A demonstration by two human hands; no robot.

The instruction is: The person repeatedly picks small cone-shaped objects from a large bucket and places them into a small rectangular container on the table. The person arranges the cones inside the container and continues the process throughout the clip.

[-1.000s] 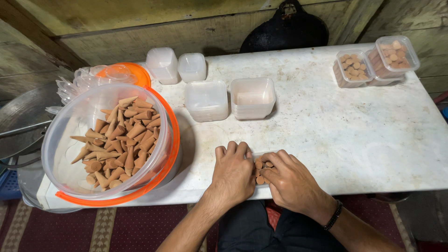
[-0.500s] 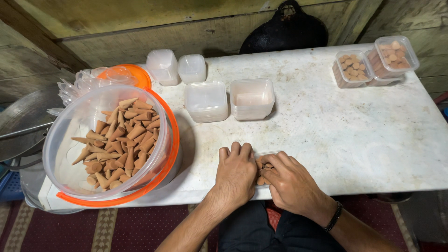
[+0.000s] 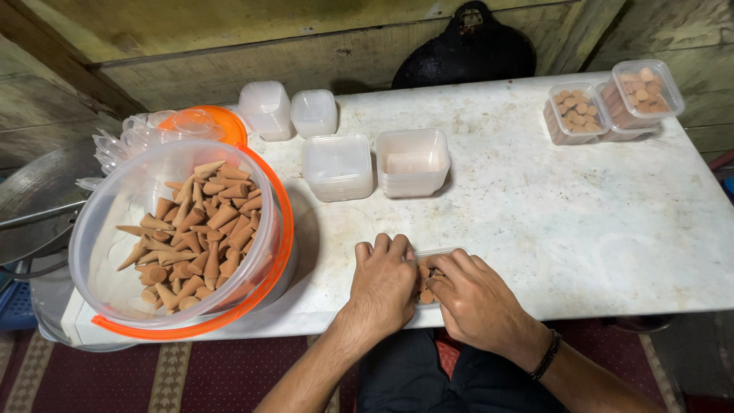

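My left hand and my right hand rest together at the near edge of a white table. Between them sits a small clear plastic box with several brown cones standing in it; both hands cover most of it. My left hand's fingers curl against the box's left side. The fingers of my right hand touch the cones inside. A large clear tub with an orange rim stands to the left, holding many loose brown cones.
Empty clear boxes stand mid-table, two more behind. Two filled boxes of cones sit at the far right. A stack of clear lids and an orange lid lie far left. A dark pan leans on the wall.
Both hands stay on the small box; the fingers have shifted only slightly over the cones.
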